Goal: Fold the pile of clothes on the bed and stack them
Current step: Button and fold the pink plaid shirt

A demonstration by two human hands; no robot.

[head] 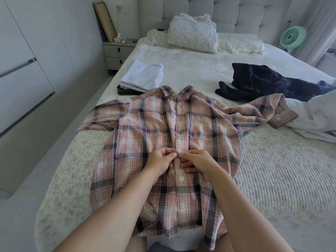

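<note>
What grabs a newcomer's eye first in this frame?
The pink plaid shirt spread front-up across the near bed, with the left hand and right hand pinching its button placket at mid-chest. Next, the dark navy garment crumpled far right, and the folded white stack far left near the nightstand.

You had bare bedspread (pixel 272 179) free to the right of the plaid shirt (pixel 163 128), while the folded stack (pixel 141 77) crowded its collar on the left and the dark garment (pixel 269 82) blocked the far right, beside its sleeve.
</note>
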